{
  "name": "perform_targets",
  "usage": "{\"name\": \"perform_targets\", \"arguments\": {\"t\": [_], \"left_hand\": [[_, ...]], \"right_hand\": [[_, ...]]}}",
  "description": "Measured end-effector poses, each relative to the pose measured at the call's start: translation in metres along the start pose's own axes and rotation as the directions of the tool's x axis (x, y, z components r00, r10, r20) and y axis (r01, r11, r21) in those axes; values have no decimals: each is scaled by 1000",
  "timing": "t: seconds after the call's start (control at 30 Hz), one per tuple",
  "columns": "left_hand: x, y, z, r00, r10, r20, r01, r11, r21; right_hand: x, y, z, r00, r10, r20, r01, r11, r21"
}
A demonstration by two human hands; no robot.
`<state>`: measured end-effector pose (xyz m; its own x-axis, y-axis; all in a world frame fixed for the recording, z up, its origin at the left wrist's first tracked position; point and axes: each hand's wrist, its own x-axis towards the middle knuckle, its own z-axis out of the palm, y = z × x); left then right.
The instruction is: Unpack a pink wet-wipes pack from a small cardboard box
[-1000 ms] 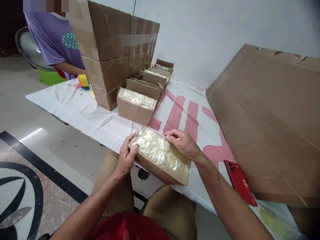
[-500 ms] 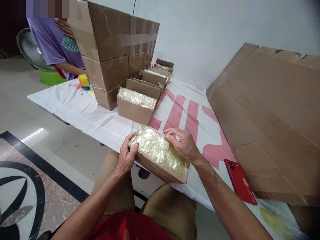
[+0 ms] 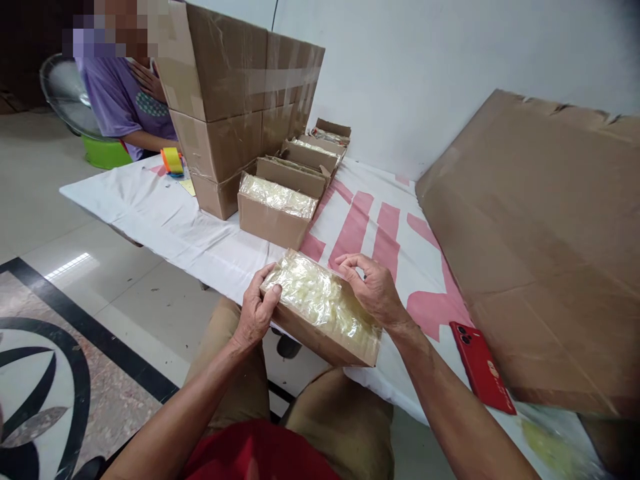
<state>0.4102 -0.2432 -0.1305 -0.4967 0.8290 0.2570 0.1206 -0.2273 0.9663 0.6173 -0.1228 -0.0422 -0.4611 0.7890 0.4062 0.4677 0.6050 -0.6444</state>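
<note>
Still box in unchanged two-handed grip

Packet-filled small carton between left hand and right hand

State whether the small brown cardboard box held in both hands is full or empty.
Full: shiny yellowish plastic-wrapped contents reach the open top of the small brown cardboard box.

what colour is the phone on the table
The flat rectangular phone is red; head view shows it.
</note>
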Motion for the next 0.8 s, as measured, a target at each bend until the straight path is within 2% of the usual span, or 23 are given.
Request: {"name": "perform_targets", "arguments": {"t": [0.1,0.27,0.4,0.47,0.53,0.63,0.8], "left_hand": [[0,0,0,1000,0,0,0,1000,8],[0,-1,1,1000,13,-5,-13,1000,2],[1,-1,-1,998,47,30,-47,999,25],[1,0,-2,998,50,42,-51,998,30],[1,-1,-2,998,43,38,-45,998,36],[1,-2,-1,999,40,21,-41,998,41],[1,0,0,999,35,8,-35,998,42]], "right_hand": [[5,-3,-3,996,75,54,-77,996,35],[18,-11,-1,954,136,268,-133,991,-29],[19,-13,7,948,164,273,-167,986,-13],[16,-11,10,970,104,221,-106,994,-6],[13,-8,12,988,-10,152,16,999,-36],[9,-4,12,984,-153,90,162,982,-101],[5,-3,11,968,-247,52,251,962,-107]]}}
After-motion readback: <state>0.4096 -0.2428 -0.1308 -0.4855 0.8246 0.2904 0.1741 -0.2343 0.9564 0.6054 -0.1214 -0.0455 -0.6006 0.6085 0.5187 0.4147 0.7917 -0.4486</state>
